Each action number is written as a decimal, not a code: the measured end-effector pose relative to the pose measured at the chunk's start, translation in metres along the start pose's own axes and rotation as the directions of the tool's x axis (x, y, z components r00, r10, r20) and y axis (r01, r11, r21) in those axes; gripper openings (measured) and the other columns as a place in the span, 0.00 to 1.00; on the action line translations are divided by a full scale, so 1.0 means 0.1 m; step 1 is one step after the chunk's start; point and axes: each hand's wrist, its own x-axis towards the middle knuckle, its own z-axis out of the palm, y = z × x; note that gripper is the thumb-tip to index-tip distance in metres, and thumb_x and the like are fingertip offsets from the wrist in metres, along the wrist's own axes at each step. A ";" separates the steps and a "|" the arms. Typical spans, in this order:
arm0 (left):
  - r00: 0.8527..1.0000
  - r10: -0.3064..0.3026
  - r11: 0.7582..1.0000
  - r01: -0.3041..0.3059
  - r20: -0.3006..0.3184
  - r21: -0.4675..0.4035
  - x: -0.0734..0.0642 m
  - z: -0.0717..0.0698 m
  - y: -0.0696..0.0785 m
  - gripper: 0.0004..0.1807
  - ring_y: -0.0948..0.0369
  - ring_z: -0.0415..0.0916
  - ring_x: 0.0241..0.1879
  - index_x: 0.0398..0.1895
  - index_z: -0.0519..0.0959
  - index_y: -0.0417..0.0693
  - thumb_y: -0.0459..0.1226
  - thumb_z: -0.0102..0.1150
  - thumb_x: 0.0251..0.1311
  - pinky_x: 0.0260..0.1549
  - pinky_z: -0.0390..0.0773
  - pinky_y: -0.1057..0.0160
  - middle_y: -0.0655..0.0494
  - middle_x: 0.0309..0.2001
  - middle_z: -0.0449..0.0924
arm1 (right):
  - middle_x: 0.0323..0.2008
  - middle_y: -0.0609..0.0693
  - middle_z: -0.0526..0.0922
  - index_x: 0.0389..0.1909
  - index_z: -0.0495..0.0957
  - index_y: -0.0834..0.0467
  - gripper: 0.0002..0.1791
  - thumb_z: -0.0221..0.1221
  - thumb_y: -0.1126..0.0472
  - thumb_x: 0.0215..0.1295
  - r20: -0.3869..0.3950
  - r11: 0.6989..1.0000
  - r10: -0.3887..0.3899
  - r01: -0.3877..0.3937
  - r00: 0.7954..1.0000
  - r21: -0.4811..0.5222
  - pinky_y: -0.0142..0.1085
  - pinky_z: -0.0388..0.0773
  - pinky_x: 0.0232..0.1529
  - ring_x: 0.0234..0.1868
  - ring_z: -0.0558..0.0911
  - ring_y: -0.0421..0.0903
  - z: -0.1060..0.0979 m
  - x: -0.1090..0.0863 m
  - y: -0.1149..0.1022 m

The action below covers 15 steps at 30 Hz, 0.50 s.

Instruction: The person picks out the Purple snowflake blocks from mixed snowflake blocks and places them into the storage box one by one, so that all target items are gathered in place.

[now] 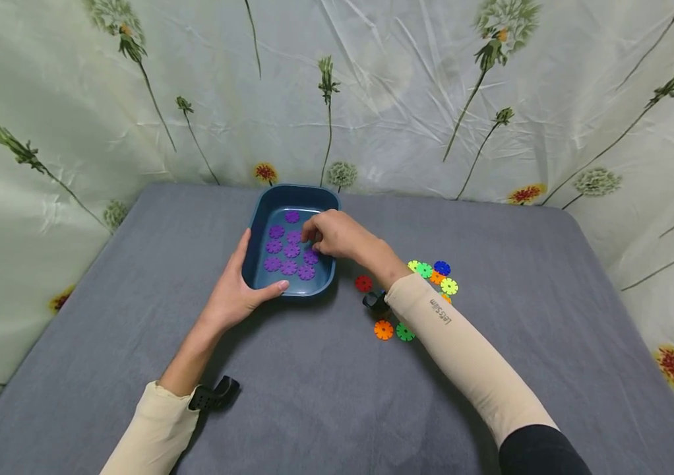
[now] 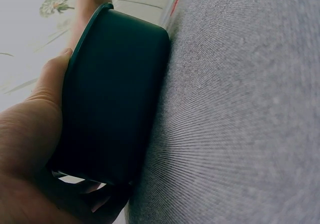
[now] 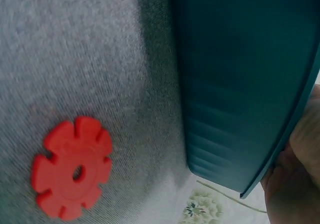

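Observation:
A dark blue plastic bin (image 1: 261,204) stands on the grey cloth, with several purple notched discs (image 1: 274,246) lying flat inside. My left hand (image 1: 236,290) grips its near left corner, thumb over the near rim and fingers along the left wall. In the left wrist view that hand (image 2: 30,139) wraps the bin's outer side (image 2: 115,94). My right hand (image 1: 339,234) reaches over the right rim with bent fingers down among the purple discs; whether it pinches one is hidden. The right wrist view shows the bin's outer wall (image 3: 235,84) and part of the right hand (image 3: 295,179).
Right of the bin lie a red disc (image 1: 363,284), an orange disc (image 1: 383,330), a green disc (image 1: 405,332) and a blue disc (image 1: 442,268), among several others partly under my right forearm. A flower-printed curtain (image 1: 396,119) hangs behind the grey-covered table (image 1: 521,297).

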 end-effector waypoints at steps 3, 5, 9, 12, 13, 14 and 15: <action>1.000 -0.001 1.000 0.001 0.002 0.005 0.00 0.00 0.02 0.69 0.42 0.38 0.85 0.86 0.32 0.66 0.54 0.77 0.56 0.77 0.48 0.30 0.47 0.87 0.35 | 0.49 0.51 0.88 0.51 0.88 0.54 0.13 0.66 0.68 0.69 -0.056 0.996 -0.012 0.017 0.998 0.093 0.39 0.83 0.53 0.48 0.85 0.47 0.00 -0.03 0.03; 1.000 -0.004 1.000 0.004 0.005 0.008 0.00 0.00 0.03 0.69 0.41 0.38 0.85 0.86 0.31 0.66 0.54 0.77 0.56 0.77 0.48 0.29 0.47 0.87 0.35 | 0.50 0.54 0.87 0.51 0.87 0.57 0.12 0.66 0.68 0.68 -0.102 0.984 -0.023 0.041 0.995 0.174 0.39 0.83 0.53 0.49 0.86 0.48 0.00 -0.05 0.04; 1.000 -0.004 1.000 0.004 0.006 0.013 0.00 0.00 0.02 0.69 0.41 0.39 0.85 0.86 0.31 0.66 0.55 0.77 0.55 0.77 0.48 0.29 0.47 0.87 0.35 | 0.50 0.59 0.83 0.51 0.86 0.62 0.12 0.67 0.68 0.69 -0.199 0.944 -0.043 0.105 0.979 0.311 0.39 0.84 0.54 0.50 0.86 0.52 0.01 -0.12 0.07; 1.000 -0.002 1.000 0.002 0.004 0.015 0.01 0.00 0.01 0.70 0.41 0.39 0.85 0.86 0.31 0.67 0.55 0.77 0.55 0.77 0.48 0.29 0.47 0.87 0.36 | 0.50 0.59 0.82 0.50 0.85 0.64 0.11 0.67 0.66 0.69 -0.282 0.921 -0.043 0.147 0.959 0.360 0.41 0.84 0.55 0.51 0.86 0.53 0.02 -0.17 0.09; 1.000 -0.002 1.000 0.002 0.002 0.013 0.01 0.00 0.01 0.70 0.41 0.39 0.85 0.86 0.32 0.67 0.55 0.77 0.55 0.77 0.48 0.29 0.47 0.87 0.36 | 0.49 0.58 0.82 0.50 0.85 0.64 0.11 0.68 0.65 0.69 -0.310 0.916 -0.042 0.160 0.950 0.368 0.41 0.84 0.55 0.51 0.86 0.53 0.03 -0.19 0.10; 1.000 -0.004 1.000 0.004 0.000 0.015 0.01 0.00 0.01 0.70 0.41 0.39 0.85 0.86 0.32 0.67 0.55 0.77 0.55 0.77 0.48 0.30 0.47 0.87 0.36 | 0.49 0.57 0.82 0.49 0.86 0.63 0.11 0.68 0.64 0.68 -0.337 0.910 -0.040 0.173 0.941 0.376 0.41 0.85 0.54 0.51 0.86 0.53 0.03 -0.21 0.11; 1.000 -0.006 1.000 0.006 -0.001 0.015 0.01 0.00 0.01 0.70 0.41 0.39 0.85 0.86 0.32 0.67 0.56 0.77 0.54 0.77 0.48 0.29 0.47 0.87 0.36 | 0.48 0.57 0.82 0.48 0.86 0.63 0.11 0.69 0.64 0.68 -0.365 0.904 -0.036 0.186 0.930 0.385 0.42 0.85 0.54 0.51 0.86 0.53 0.03 -0.23 0.12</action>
